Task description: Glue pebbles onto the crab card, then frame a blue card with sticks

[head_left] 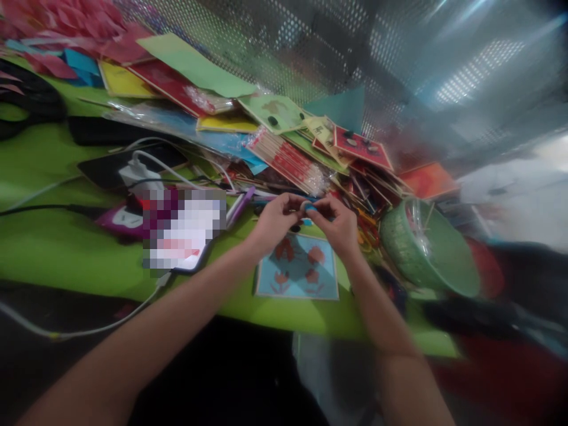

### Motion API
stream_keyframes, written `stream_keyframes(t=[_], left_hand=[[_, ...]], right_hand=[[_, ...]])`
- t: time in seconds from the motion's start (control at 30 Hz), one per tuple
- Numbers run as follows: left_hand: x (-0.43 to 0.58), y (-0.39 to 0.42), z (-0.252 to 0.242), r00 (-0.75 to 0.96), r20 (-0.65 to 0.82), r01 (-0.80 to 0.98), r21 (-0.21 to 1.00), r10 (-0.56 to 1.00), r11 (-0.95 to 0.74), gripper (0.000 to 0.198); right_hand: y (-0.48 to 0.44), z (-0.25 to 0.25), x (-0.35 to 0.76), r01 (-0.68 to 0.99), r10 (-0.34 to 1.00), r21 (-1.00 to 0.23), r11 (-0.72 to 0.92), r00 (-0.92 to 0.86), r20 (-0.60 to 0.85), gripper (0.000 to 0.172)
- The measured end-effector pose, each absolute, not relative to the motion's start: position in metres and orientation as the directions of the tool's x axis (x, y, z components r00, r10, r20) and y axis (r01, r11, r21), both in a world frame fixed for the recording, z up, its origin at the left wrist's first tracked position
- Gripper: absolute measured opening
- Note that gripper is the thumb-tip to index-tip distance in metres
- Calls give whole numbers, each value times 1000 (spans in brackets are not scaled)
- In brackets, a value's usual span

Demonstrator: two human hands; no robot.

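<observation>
Thumb and fingertips of the left hand (276,223) and right hand (341,223) were pinched together on a small blue piece (310,207), apparently because something so little needed steadying from both sides; blur hid its exact form. It was held just above the far edge of a light-blue card (298,271) with orange flower shapes, which lay flat below the hands, seemingly for easy reach. With that card as the dial's centre, a smartphone (190,231) lay at nine o'clock, screen up, perhaps for viewing, a white cable (160,286) plugged in, likely for charging. A green basket (397,242) stood near three o'clock; a wrapped bundle of red-and-tan sticks (284,157) lay at twelve.
</observation>
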State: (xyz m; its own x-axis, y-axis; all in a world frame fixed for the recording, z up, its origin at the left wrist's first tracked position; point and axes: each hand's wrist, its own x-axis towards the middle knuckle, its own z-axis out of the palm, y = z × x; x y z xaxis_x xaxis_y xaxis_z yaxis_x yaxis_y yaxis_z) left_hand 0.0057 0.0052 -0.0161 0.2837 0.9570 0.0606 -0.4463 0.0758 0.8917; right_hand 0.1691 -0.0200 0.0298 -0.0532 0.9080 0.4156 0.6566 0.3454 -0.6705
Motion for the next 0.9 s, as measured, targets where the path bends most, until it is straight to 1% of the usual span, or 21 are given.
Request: stream_keyframes(t=[0.07,0.2,0.3,0.4,0.5,0.57,0.63,0.73,0.8,0.9], left_hand=[[6,4,-16,299,53,-443,892,953,90,33],[5,4,-14,364,-2,-403,901,932,159,22],[4,6,-14,364,-1,-377,914,932,148,18],[4,7,-16,343,35,-381,919,939,105,19],[5,7,-17,319,60,-413,907,946,82,24],[7,7,-18,300,70,-426,902,951,68,25],[8,7,-18,278,93,-429,903,956,37,24],[10,6,-19,242,131,-402,915,961,-24,22],[10,4,-20,213,163,-327,941,963,-86,24],[9,0,-21,167,248,-132,965,954,-227,32]], right_hand=[[-21,29,168,656,907,-676,336,-31,421,16],[-22,30,169,666,902,-664,341,-32,430,9],[-22,30,169,655,891,-664,361,-32,453,6],[-22,30,168,642,894,-672,369,-46,447,8],[-23,32,167,691,902,-645,328,-27,430,16],[-23,34,167,769,920,-582,264,-20,391,23],[-24,36,167,851,946,-483,205,-47,320,28],[-22,36,166,927,970,-327,182,-115,213,35],[-21,34,165,948,972,-258,188,-141,190,38],[-19,30,164,957,970,-206,205,-171,173,38]])
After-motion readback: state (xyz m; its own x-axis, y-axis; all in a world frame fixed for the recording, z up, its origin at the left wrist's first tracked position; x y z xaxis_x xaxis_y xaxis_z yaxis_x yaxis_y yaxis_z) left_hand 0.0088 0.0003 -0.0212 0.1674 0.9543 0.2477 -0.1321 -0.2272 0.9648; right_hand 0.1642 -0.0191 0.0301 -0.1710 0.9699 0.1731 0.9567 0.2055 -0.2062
